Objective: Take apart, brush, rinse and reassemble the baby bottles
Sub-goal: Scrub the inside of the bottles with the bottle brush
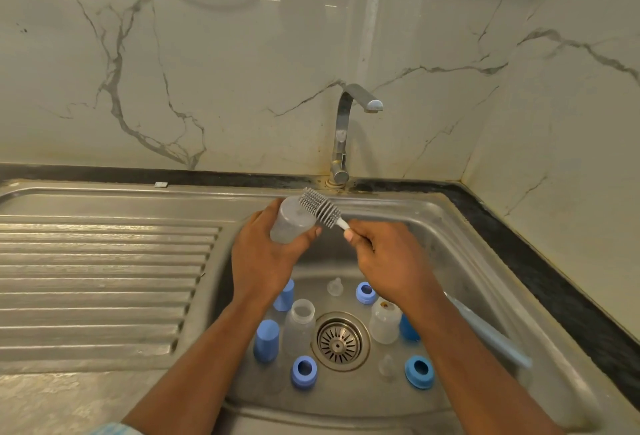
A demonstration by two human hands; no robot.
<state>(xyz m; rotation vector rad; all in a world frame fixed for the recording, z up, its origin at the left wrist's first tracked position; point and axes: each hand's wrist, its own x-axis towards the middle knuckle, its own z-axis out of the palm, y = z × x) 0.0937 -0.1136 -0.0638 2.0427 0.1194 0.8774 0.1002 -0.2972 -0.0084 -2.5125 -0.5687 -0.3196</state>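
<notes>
Where the bottle is: a clear bottle (291,223) is held tilted above the sink (460,251), near its back edge and just in front of the tap (346,130).
Left hand: the left hand (263,254) grips the bottle, with fingers and thumb curled round its body.
Right hand: the right hand (388,258) is closed round the brush handle, and the thumb and fingertips pinch the white stem just below the head.
Brush: the grey ribbed head of the brush (320,208) lies across the bottle's upper end, outside it. Whether it touches the bottle cannot be told.
Blue handle: a pale blue handle (488,330) shows beside the right forearm. Whether it belongs to the brush is unclear.
Sink floor: two more clear bottles (299,324) (384,324) stand upright on either side of the drain (340,341).
Caps: blue caps (266,341) (284,296) stand to the left of the drain, and another (409,327) stands behind the right forearm.
Rings: three blue rings (304,370) (419,371) (366,292) sit apart around the drain.
Teats: one clear teat (335,286) stands at the back and another (387,367) stands between two of the rings.
Draining board: the ribbed draining board (104,279) runs off to the left of the sink.
</notes>
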